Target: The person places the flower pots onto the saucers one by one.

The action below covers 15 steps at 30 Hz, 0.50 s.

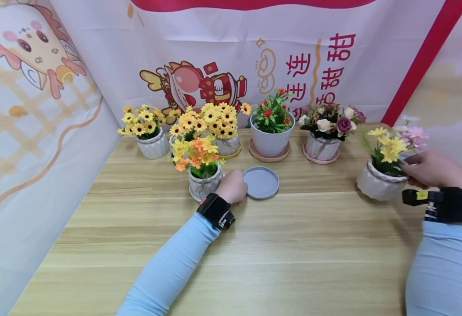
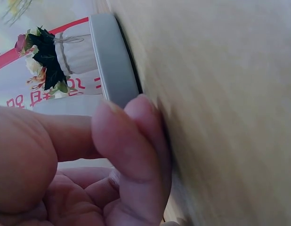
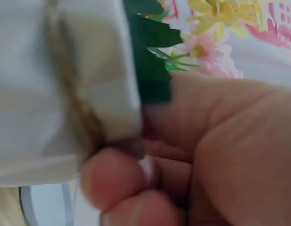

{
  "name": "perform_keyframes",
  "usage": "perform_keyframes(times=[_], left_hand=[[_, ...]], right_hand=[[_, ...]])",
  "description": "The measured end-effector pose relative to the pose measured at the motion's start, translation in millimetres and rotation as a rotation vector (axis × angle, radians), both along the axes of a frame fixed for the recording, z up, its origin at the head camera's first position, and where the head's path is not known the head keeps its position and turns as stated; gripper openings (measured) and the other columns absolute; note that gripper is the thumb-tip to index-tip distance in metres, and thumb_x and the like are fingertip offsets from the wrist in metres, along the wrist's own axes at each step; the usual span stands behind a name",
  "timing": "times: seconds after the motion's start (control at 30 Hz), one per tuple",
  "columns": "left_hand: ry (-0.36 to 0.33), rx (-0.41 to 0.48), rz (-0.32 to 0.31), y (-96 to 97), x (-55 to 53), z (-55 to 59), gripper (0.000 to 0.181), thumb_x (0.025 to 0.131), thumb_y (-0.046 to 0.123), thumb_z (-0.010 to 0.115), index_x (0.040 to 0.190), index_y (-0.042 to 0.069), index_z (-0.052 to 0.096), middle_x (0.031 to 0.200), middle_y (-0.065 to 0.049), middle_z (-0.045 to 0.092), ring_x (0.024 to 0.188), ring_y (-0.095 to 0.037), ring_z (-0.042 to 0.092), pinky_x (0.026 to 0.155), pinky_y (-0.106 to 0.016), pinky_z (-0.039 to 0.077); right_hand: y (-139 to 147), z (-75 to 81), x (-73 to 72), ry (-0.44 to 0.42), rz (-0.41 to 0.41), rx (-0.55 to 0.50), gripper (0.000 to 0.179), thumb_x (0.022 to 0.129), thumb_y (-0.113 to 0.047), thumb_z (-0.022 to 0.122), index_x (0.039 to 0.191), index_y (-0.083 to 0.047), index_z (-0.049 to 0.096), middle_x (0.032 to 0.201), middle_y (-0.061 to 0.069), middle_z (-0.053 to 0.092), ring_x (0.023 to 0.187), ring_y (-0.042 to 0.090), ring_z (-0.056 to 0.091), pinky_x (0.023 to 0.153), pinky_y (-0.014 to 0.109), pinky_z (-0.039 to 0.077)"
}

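At the middle of the table, my left hand (image 1: pixel 234 186) is at the left rim of a round grey saucer (image 1: pixel 261 183). In the left wrist view its curled fingers and thumb meet at the saucer's edge (image 2: pixel 118 56). On the right, my right hand (image 1: pixel 432 169) pinches the rim of a white flower pot (image 1: pixel 381 182) with yellow and pink flowers (image 1: pixel 390 149) and twine round its neck. The right wrist view has the thumb and fingers on either side of the pot wall (image 3: pixel 93 108). Whether the pot touches the table cannot be told.
Left of my left hand stands a pot of orange and yellow flowers (image 1: pixel 199 158). Along the back are yellow-flowered pots (image 1: pixel 152 145), a red-flowered pot (image 1: pixel 271 139) and a pot of purple and white roses (image 1: pixel 320 147) on a pink saucer. A printed cloth (image 1: pixel 215 39) hangs behind.
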<state>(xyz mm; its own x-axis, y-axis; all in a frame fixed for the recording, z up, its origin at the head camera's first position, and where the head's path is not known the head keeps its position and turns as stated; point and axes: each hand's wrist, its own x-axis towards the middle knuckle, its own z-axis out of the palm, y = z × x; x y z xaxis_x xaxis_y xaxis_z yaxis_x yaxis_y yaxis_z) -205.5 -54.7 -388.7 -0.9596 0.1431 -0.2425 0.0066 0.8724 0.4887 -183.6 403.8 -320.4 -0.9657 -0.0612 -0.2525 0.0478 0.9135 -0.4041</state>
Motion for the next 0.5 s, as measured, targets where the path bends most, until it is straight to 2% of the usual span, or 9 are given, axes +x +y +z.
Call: perform_keyframes(times=[0.1,0.17,0.3,0.37,0.5], left_hand=[[0.002,-0.001,0.000,-1.3,-0.1,-0.9,0.021,0.096,0.005,0.051,0.080,0.002,0.064,0.058,-0.007,0.062,0.044,-0.019,0.057,0.046,-0.027,0.049],[-0.005,0.005,0.003,-2.3,-0.1,-1.2,0.021,0.096,0.006,0.050,0.081,0.002,0.064,0.055,-0.005,0.062,0.042,-0.018,0.056,0.044,-0.027,0.048],[-0.010,0.012,0.009,-3.8,1.1,-1.1,0.021,0.097,0.007,0.050,0.081,0.002,0.064,0.052,-0.005,0.060,0.042,-0.017,0.056,0.045,-0.027,0.048],[-0.012,0.019,0.011,-4.2,1.5,-0.9,0.021,0.096,0.006,0.050,0.081,0.002,0.064,0.054,-0.005,0.060,0.042,-0.018,0.056,0.046,-0.027,0.049],[-0.007,0.040,0.004,-3.9,2.2,-0.7,0.021,0.095,0.006,0.050,0.080,0.002,0.064,0.054,-0.005,0.059,0.043,-0.018,0.056,0.047,-0.027,0.050]], right_hand=[[-19.1,8.0,0.0,0.023,-0.011,-0.030,0.043,0.103,-0.028,0.047,0.098,0.012,0.063,0.067,0.007,0.061,0.064,0.026,0.056,0.056,0.036,0.046],[-33.8,11.8,-0.7,0.071,0.002,-0.032,0.044,0.103,-0.032,0.047,0.092,0.007,0.065,0.065,0.005,0.060,0.063,0.025,0.055,0.055,0.036,0.044],[-65.2,16.2,-4.0,0.167,0.039,-0.084,0.037,0.101,-0.029,0.049,0.086,0.000,0.066,0.063,0.004,0.059,0.058,0.022,0.053,0.051,0.034,0.041],[-81.2,17.2,-6.0,0.200,0.040,-0.141,0.031,0.100,-0.024,0.050,0.095,0.002,0.066,0.063,0.004,0.061,0.057,0.020,0.055,0.049,0.032,0.044],[-111.1,16.1,-8.7,0.189,0.007,-0.271,0.032,0.099,-0.018,0.051,0.112,0.009,0.061,0.064,0.005,0.062,0.055,0.016,0.058,0.049,0.028,0.050]])
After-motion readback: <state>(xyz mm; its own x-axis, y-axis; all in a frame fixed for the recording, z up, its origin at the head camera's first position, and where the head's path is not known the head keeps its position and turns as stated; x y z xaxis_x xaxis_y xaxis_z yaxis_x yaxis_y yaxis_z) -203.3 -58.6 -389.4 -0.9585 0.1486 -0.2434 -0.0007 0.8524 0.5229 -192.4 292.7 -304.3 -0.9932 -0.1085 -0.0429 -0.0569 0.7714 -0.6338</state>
